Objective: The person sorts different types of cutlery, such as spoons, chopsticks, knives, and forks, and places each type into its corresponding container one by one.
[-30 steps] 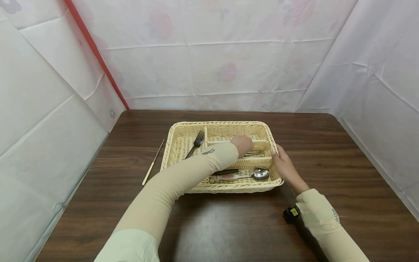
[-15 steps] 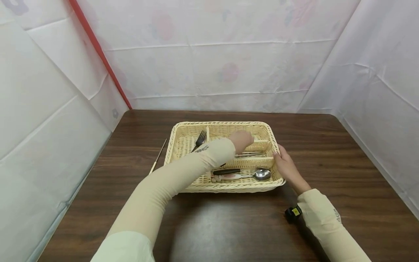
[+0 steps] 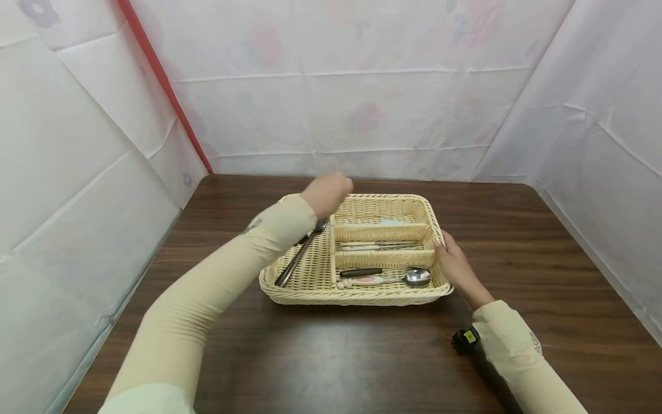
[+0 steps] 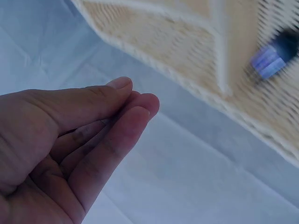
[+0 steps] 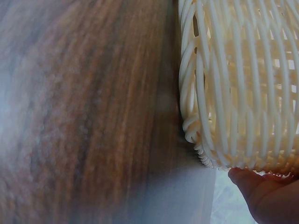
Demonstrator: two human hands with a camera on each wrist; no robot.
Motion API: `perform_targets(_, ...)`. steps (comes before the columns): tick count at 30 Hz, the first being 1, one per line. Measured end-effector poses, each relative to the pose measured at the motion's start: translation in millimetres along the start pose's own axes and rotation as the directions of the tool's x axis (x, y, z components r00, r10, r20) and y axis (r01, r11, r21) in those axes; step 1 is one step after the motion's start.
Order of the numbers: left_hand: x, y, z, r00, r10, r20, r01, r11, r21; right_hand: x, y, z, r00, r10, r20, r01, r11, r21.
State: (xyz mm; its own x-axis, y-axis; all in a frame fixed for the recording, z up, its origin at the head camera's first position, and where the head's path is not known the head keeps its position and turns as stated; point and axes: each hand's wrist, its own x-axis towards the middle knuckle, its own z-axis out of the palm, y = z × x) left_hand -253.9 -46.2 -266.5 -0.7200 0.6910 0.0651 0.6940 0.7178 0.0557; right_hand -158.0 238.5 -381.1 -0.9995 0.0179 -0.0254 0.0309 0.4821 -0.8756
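Observation:
My left hand (image 3: 327, 194) is above the back-left part of a cream woven cutlery basket (image 3: 357, 296). In the left wrist view its thumb and fingertips come close together with nothing seen between them. My right hand (image 3: 459, 267) grips the basket's right rim, its thumb over the edge. Dark-handled cutlery, including a fork (image 3: 322, 223), lies in the left compartment, partly behind the left arm. A spoon (image 3: 416, 277) with a decorated handle and a black-handled piece (image 3: 361, 272) lie in the front right compartment. Slim pale-handled cutlery (image 3: 359, 248) fills the middle one.
A small pale item (image 3: 391, 221) lies in the back right compartment. The basket stands on a dark wooden table (image 3: 331, 356). A white printed sheet (image 3: 331, 115) hangs behind and at both sides. A black device (image 3: 465, 338) is strapped at the right wrist.
My left hand has come up out of the basket's right compartments and moved left and back. The right hand still grips the rim. The thin stick left of the basket is now hidden behind my arm.

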Motion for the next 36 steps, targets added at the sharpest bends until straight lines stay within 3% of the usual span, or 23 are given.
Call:
perform_targets(3,-18.9,-23.5,-6.2,0.998,-0.058,-0.016,0.057,0.997,-0.047,1,1,0,1.0,0.005,0.002,-0.005,1.0,0.002)
perform_targets(9,-55.9,-69.5,-5.4,0.987,-0.156,-0.043,0.153,0.987,-0.053,2,2,-1,1.0,0.017,0.009,-0.017,1.0,0.005)
perform_targets(15,-86.0,-98.8,5.2,0.959,-0.281,-0.048,0.279,0.96,-0.032,1,2,-1,1.0,0.026,0.006,-0.026,1.0,0.014)
perform_targets(18,-97.0,-106.9,14.9,0.937,-0.349,0.002,0.349,0.936,-0.04,1,2,-1,1.0,0.026,0.002,-0.026,0.999,0.02)
perform_targets(21,-104.6,-112.7,29.2,0.909,-0.407,0.094,0.412,0.91,-0.05,1,3,-1,1.0,0.023,0.005,-0.023,0.999,0.028)
perform_targets(26,-112.2,-119.0,56.0,0.866,-0.455,0.206,0.475,0.878,-0.058,1,3,-1,0.999,0.029,0.018,-0.03,0.999,0.039)
perform_targets(31,-117.4,-124.3,75.4,0.847,-0.465,0.258,0.497,0.864,-0.076,1,3,-1,1.0,0.028,0.013,-0.028,0.999,0.034)
perform_targets(36,-120.7,-121.8,80.7,0.835,-0.474,0.279,0.516,0.851,-0.101,1,3,-2,1.0,0.015,0.007,-0.015,0.999,0.034)
